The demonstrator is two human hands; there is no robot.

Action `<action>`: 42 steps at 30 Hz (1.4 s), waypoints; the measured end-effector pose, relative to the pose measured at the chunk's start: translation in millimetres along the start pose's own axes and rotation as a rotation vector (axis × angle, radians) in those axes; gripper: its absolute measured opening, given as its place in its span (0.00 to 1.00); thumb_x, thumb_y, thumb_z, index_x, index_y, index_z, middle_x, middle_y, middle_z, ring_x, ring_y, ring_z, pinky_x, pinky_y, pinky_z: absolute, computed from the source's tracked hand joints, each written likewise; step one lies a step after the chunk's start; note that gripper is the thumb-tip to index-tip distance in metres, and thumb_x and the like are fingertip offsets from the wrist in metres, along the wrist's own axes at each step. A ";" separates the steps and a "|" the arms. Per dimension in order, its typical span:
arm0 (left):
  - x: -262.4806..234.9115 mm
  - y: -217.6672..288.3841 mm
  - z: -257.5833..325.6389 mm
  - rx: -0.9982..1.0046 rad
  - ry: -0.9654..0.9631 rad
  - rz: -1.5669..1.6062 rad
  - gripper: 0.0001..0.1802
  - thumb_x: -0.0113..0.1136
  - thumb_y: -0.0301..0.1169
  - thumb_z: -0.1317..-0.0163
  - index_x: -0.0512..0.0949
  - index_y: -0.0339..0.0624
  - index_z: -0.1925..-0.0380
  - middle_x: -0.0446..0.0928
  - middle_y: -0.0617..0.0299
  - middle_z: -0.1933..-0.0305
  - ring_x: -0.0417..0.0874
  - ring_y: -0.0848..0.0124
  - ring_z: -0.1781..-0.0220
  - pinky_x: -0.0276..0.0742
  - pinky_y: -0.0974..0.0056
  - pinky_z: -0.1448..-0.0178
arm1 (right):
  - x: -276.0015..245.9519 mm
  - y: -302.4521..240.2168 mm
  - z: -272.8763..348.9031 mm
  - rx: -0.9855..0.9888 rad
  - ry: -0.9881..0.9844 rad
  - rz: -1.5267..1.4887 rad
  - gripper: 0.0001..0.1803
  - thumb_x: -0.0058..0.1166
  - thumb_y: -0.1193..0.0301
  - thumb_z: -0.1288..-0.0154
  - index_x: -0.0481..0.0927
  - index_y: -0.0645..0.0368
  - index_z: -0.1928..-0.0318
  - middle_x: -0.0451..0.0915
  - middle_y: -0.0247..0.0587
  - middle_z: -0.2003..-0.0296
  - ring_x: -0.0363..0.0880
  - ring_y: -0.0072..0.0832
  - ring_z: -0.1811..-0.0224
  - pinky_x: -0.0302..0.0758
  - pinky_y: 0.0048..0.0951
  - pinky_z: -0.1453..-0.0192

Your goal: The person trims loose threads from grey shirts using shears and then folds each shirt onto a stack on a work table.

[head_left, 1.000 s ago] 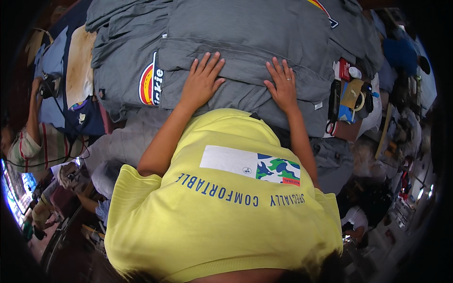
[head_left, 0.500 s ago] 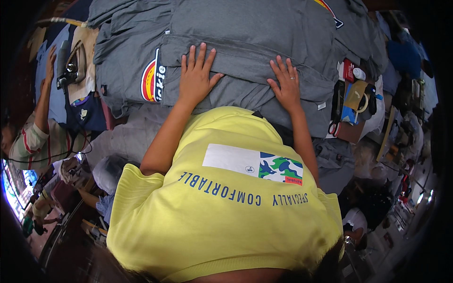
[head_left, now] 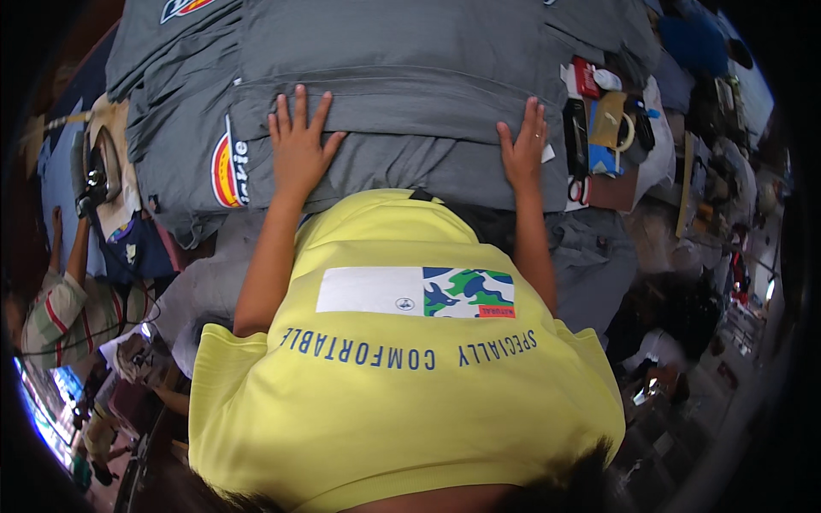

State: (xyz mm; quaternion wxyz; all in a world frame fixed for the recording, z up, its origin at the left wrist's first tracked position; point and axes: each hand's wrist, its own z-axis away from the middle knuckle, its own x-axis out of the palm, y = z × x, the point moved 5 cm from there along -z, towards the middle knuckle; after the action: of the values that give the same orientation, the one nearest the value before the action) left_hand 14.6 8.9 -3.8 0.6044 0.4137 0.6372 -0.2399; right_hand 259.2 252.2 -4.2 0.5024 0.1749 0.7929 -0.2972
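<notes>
A grey knit garment [head_left: 368, 51] lies spread before me, on top of other grey shirts, with a folded band running across it near my body. My left hand [head_left: 299, 150] rests flat on this cloth with its fingers spread, just right of a red and yellow printed logo [head_left: 224, 173]. Flat near the garment's right edge lies my right hand [head_left: 523, 158], fingers stretched out, thumb apart, a ring on one finger. A small white tag [head_left: 548, 154] shows beside it. Neither hand grips anything.
On the right sit a red box [head_left: 586, 77], scissors [head_left: 580, 190], a tape roll [head_left: 626, 132] and a blue packet [head_left: 605, 161] on a brown board [head_left: 616, 197]. At left, a co-worker's arm [head_left: 79, 248] reaches toward a clothes iron [head_left: 96, 175].
My right hand has slid right across the cloth, closer to the white tag. The left hand stays flat near the logo. The whole view has shifted; the co-worker's hand has moved down by the iron.
</notes>
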 end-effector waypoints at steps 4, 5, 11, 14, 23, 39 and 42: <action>-0.8 1.3 -1.6 0.001 0.005 0.012 0.32 0.52 0.50 0.45 0.60 0.63 0.39 0.45 0.59 0.31 0.44 0.51 0.30 0.40 0.46 0.33 | -3.7 21.3 2.6 0.108 0.190 -0.454 0.29 0.40 0.67 0.34 0.49 0.62 0.36 0.55 0.55 0.39 0.54 0.44 0.36 0.51 0.43 0.35; -2.3 2.0 -2.8 -0.002 0.044 0.082 0.30 0.53 0.45 0.46 0.62 0.62 0.41 0.49 0.58 0.32 0.46 0.53 0.31 0.37 0.45 0.33 | -2.9 30.7 4.1 0.181 0.250 -0.587 0.28 0.39 0.71 0.35 0.49 0.62 0.37 0.56 0.55 0.39 0.56 0.43 0.37 0.53 0.41 0.35; -7.6 20.9 -26.5 0.039 0.048 0.235 0.26 0.49 0.33 0.52 0.69 0.55 0.48 0.61 0.59 0.41 0.56 0.59 0.36 0.34 0.38 0.36 | 2.4 72.5 12.2 0.563 0.501 -1.232 0.25 0.36 0.83 0.40 0.53 0.64 0.41 0.60 0.50 0.46 0.67 0.38 0.45 0.65 0.34 0.42; -3.2 38.7 -41.6 0.134 0.018 0.299 0.25 0.46 0.31 0.53 0.70 0.54 0.49 0.64 0.61 0.44 0.59 0.62 0.39 0.35 0.37 0.36 | 3.3 85.7 16.6 0.718 0.603 -1.516 0.24 0.38 0.85 0.43 0.56 0.63 0.44 0.62 0.47 0.51 0.70 0.37 0.50 0.69 0.34 0.45; 1.2 56.8 -72.3 0.106 0.007 0.233 0.12 0.56 0.39 0.49 0.75 0.50 0.64 0.71 0.64 0.60 0.68 0.64 0.51 0.52 0.45 0.43 | 4.5 88.6 13.6 0.723 0.504 -1.351 0.20 0.41 0.86 0.48 0.68 0.61 0.53 0.66 0.41 0.56 0.72 0.26 0.66 0.72 0.24 0.64; -33.1 76.6 -54.7 0.136 0.187 0.230 0.23 0.61 0.34 0.51 0.70 0.48 0.54 0.61 0.55 0.42 0.61 0.54 0.42 0.61 0.52 0.41 | -33.7 35.8 21.7 0.075 -0.591 -0.345 0.07 0.54 0.76 0.53 0.74 0.59 0.70 0.77 0.43 0.71 0.76 0.36 0.66 0.70 0.32 0.64; -13.2 67.1 -72.2 0.204 0.159 -0.078 0.18 0.58 0.33 0.49 0.70 0.48 0.56 0.65 0.57 0.45 0.65 0.58 0.44 0.59 0.49 0.41 | -33.4 34.9 41.8 0.067 -0.948 -0.278 0.08 0.54 0.75 0.52 0.76 0.59 0.68 0.78 0.44 0.69 0.78 0.33 0.69 0.71 0.31 0.65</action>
State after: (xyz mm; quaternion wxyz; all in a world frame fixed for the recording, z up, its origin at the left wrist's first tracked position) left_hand 27.2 100.3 33.1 0.4968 0.4655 0.6711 -0.2934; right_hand 322.8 252.5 2.2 0.7574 -0.0709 0.4832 -0.4334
